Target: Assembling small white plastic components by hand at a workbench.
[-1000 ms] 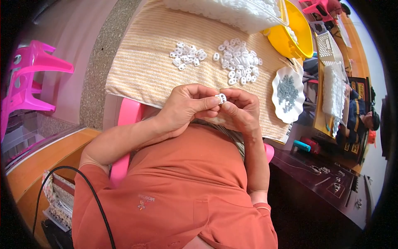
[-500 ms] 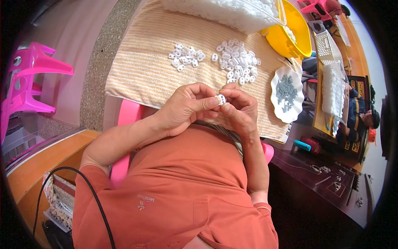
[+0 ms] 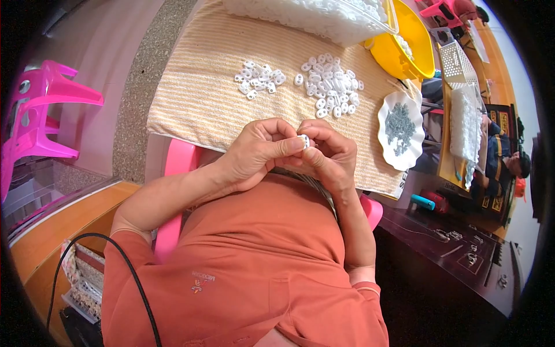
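Pinched between both hands at the near edge of the table is a small white oval plastic piece (image 3: 304, 141) with holes in it. My left hand (image 3: 251, 153) has thumb and fingers closed on its left side. From the other side, the thumb and fingertips of my right hand (image 3: 332, 153) press on the same piece; the fingers partly cover it. Beyond the hands lie a small pile of similar white pieces (image 3: 258, 80) and, to its right, a larger pile of white oval pieces (image 3: 330, 81). A scalloped white plate (image 3: 385, 147) holds small grey parts (image 3: 400, 127).
A striped towel (image 3: 196, 87) covers the table. At its far side stand a clear tub (image 3: 347, 36) full of white pieces and a yellow basin (image 3: 426, 61). Pink stools (image 3: 63, 92) are at the left. Another person (image 3: 497, 156) sits at a table on the right.
The white piece has turned between my fingers and now shows more edge-on. My right fingertips have shifted slightly to the left. The piles look the same.
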{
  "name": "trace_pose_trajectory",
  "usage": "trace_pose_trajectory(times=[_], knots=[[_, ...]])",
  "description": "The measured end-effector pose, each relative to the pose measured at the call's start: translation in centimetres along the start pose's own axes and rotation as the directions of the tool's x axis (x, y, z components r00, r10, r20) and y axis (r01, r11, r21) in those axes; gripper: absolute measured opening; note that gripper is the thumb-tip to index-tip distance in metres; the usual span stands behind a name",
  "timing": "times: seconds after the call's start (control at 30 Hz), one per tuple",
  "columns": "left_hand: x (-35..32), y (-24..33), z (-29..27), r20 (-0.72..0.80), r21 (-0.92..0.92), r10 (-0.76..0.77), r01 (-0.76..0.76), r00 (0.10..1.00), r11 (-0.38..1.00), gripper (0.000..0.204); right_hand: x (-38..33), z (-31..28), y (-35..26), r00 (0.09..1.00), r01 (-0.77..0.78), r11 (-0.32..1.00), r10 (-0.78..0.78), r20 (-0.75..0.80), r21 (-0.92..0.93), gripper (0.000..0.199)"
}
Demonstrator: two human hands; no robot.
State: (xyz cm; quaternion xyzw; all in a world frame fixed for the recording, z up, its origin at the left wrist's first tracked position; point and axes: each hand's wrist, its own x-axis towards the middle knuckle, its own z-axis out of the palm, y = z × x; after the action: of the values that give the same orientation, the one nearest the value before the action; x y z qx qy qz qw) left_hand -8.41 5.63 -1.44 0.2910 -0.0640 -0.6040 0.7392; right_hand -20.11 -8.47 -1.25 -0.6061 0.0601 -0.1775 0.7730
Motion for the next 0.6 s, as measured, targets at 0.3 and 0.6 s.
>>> trace_pose_trajectory(times=[0.3,0.6], knots=[[0.1,-0.1,0.0,0.026,0.011,0.023,-0.023,0.999,1.0,0.007,-0.1,0.0,-0.3,0.998,0.059,0.993,-0.058,0.009,-0.103,0.031],[0.2,0.5,0.2,0.043,0.021,-0.015,0.014,0.999,1.0,0.007,-0.3,0.0,-1.3,0.999,-0.045,0.999,0.044,-0.019,-0.017,0.028]])
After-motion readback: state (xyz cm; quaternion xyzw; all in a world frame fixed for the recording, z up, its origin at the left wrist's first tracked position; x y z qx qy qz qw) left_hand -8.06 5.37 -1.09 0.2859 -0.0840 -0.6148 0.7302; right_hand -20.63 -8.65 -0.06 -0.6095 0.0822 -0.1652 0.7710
